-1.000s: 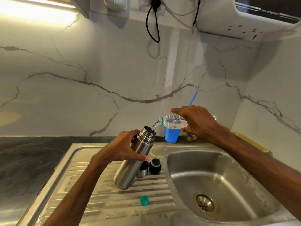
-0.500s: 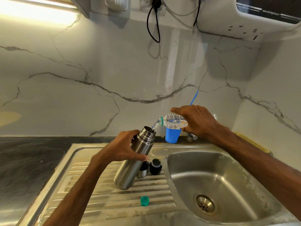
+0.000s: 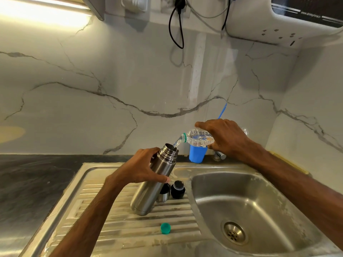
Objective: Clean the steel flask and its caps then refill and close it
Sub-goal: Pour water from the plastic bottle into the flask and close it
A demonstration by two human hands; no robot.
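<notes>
Left hand (image 3: 138, 168): fingers wrapped round tilted flask (image 3: 154, 180) on the drainboard;
Right hand (image 3: 225, 138): grips bottle (image 3: 197, 139), pouring water in

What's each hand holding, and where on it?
Left hand grips the tilted steel flask around its upper body; right hand grips the clear plastic water bottle around its middle.

Caps (image 3: 177, 191) just right of flask (image 3: 148, 197) on drainboard (image 3: 130, 225), perhaps touching.

Blue cup (image 3: 197, 154) against the far marble wall (image 3: 92, 108), black cable (image 3: 175, 25) hanging above, white appliance (image 3: 278, 21) far right, drain (image 3: 234, 232) near right
</notes>
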